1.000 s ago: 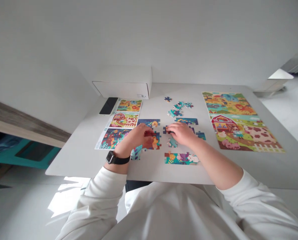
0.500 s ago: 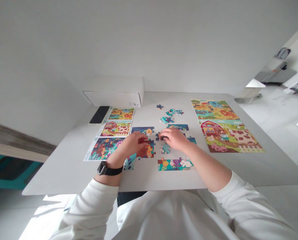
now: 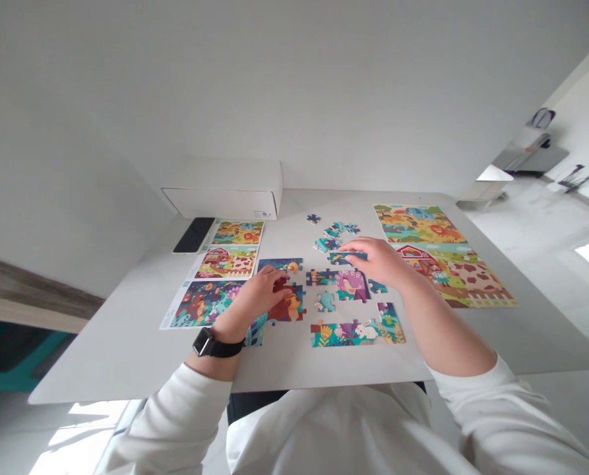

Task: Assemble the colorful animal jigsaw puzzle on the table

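Dark-blue puzzle strip (image 3: 334, 259) lies just left of, and partly under, the right hand (image 3: 376, 258), long axis running left-right; grip's loosely bent, can't tell if it's pinching. Left hand (image 3: 260, 291)'s farther off, half-curled over the red-brown puzzle section (image 3: 285, 313), hold unclear.

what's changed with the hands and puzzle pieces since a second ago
The right hand has left the dark piece beside the pink bird section, moving right and away from the wearer to the upper dark strip; whether it grips that is unclear. The bird section is now uncovered. The left hand stays at the bear section; the pieces show no clear shift.
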### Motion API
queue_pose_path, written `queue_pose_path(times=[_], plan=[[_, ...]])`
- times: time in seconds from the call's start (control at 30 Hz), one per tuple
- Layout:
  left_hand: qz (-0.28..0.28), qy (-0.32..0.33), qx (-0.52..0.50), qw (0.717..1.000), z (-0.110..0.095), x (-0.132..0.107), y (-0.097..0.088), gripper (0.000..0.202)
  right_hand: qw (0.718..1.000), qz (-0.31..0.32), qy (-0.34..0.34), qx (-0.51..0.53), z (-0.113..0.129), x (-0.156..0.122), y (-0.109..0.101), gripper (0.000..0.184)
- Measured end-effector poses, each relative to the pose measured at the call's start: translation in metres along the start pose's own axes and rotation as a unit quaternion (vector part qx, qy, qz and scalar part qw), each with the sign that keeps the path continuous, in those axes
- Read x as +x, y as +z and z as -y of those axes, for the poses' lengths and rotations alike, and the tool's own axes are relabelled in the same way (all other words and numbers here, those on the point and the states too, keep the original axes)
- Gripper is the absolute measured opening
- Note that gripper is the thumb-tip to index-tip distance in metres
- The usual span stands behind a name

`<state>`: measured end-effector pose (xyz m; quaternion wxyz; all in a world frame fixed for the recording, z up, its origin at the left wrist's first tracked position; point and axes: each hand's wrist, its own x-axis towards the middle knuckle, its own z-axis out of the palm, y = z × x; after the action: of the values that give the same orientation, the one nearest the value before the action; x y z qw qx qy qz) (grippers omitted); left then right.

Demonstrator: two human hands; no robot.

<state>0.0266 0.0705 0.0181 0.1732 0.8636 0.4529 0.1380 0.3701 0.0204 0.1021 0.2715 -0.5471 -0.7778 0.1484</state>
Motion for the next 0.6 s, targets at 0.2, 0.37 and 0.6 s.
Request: queue_pose_path(times=[0.2,0.37,0.6], plan=[[-0.003,-0.002,-0.010,1.000,-0.002,-0.001,-0.001,0.030,0.981,0.113,0.110,-0.111,-0.037,0.042,0.000,0.025],[-0.022,-0.007,-0.042,0.999,0.001,0.000,0.004,0.024,0.966,0.110,0.141,-0.188,-0.060,0.097,0.024,0.029],[-0.106,-0.024,-0.061,0.992,0.000,0.003,0.000,0.017,0.959,0.084,0.164,-0.217,-0.079,0.151,0.056,0.044]])
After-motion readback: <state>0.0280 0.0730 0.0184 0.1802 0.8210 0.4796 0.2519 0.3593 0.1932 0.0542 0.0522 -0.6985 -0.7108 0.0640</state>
